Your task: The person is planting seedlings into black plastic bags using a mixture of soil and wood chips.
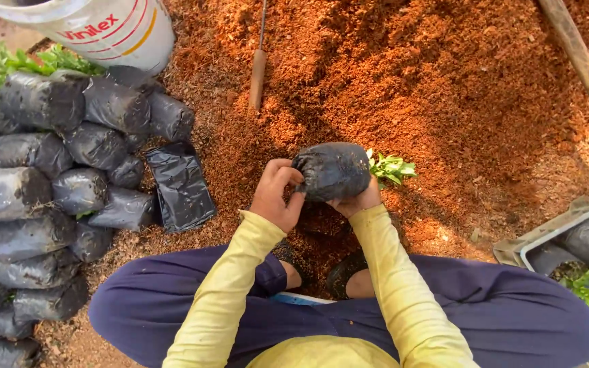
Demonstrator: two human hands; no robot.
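Head view: a filled black nursery bag [332, 170] is held above the heap of red-brown potting mix [444, 88], just in front of the knees. The left hand [277, 194] is closed on the bag's base end; the right hand [357, 201] is cupped beneath it. The bag lies on its side, long axis left to right, with the green seedling [390, 167] pointing right. Step judged: firming the packed bag; turning upright is judged due next. Filled bags [42, 177] are stacked at left.

left hand [277, 194] curled, fingers bent inward; right hand [356, 202] cupped palm-up; forearms converging forward
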